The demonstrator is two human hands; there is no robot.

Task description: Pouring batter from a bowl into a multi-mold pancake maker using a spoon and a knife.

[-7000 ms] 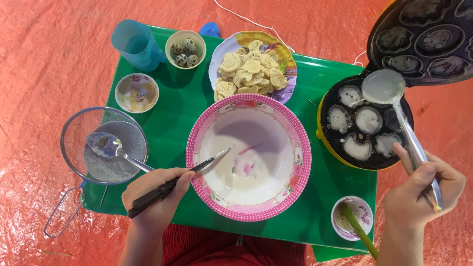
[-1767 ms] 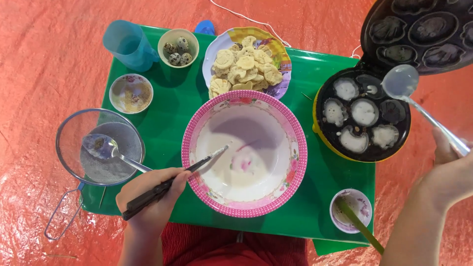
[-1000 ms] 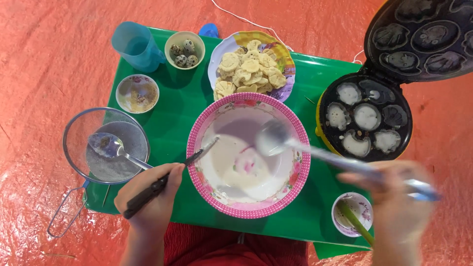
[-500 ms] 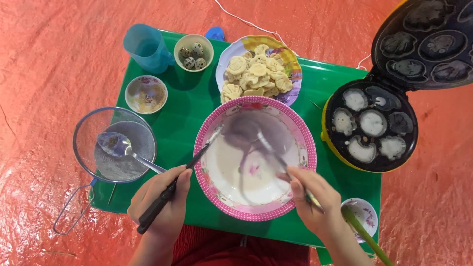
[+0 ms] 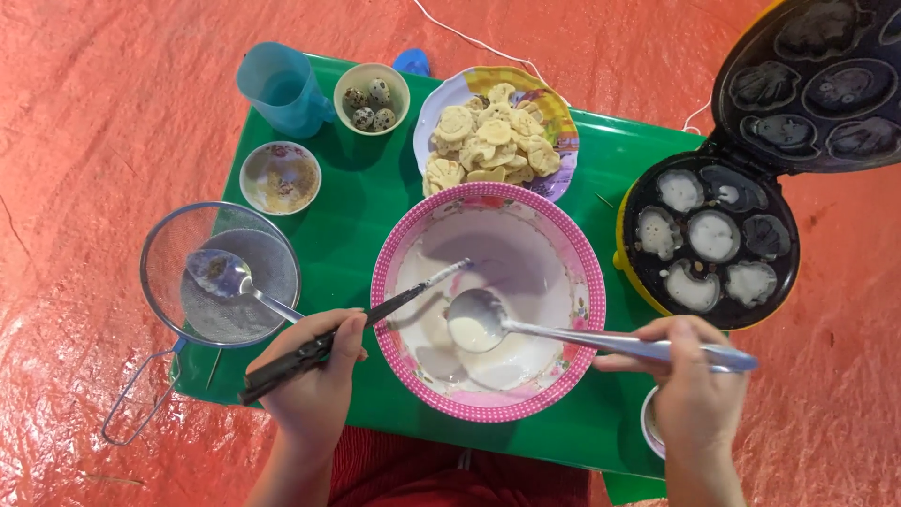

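Right hand (image 5: 693, 376), lower right of the frame, closed around the handle of a metal ladle (image 5: 582, 336); the ladle's bowl sits low inside the pink-rimmed bowl (image 5: 404, 282) at centre, with white batter in it and pooled around it. Left hand (image 5: 314, 380), lower left of centre, gripping a dark-handled brush (image 5: 375, 310) that slants up to the right over the bowl's rim, its pale tip resting against the inner wall. Bowl stands on a green tabletop (image 5: 347, 235) laid over orange sheeting. Right of the bowl, an open mould cooker (image 5: 709, 244) with yellow sides; several of its round wells hold pale batter, lid tilted back toward the upper right corner. Above the bowl, a plate of small shaped cakes (image 5: 493, 141). Upper left: blue jug (image 5: 282, 89), small bowl of speckled eggs (image 5: 372, 99), small dish of brownish powder (image 5: 279, 178). Left edge: wire sieve (image 5: 221, 272) with a spoon (image 5: 230, 280) lying in it.
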